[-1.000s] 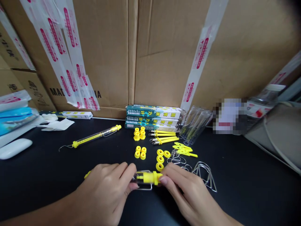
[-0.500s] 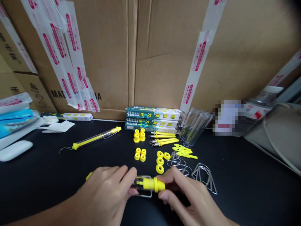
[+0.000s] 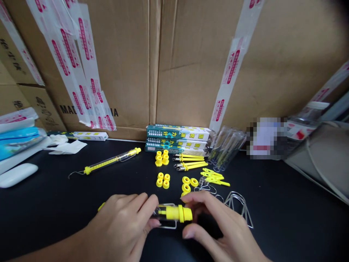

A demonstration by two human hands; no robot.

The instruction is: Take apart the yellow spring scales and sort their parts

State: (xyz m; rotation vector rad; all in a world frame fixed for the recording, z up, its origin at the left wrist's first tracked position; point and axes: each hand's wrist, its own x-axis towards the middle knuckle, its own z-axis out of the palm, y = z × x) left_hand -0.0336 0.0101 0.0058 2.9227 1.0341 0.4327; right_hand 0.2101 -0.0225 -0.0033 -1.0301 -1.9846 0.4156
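I see my left hand (image 3: 124, 225) wrapped around a clear plastic tube with a yellow scale rod inside (image 3: 163, 214), lying low over the matte black tabletop (image 3: 272, 203). My right hand (image 3: 218, 229) pinches the tube's ribbed yellow plastic end cap (image 3: 183, 213) between thumb and forefinger. Just beyond those fingertips lie small yellow plastic rings (image 3: 188, 183) and bent thin wire hangers (image 3: 238, 205). A finished yellow-capped spring scale (image 3: 110, 160) rests well beyond my left knuckles.

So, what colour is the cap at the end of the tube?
Yellow cap, clearest in the head view.
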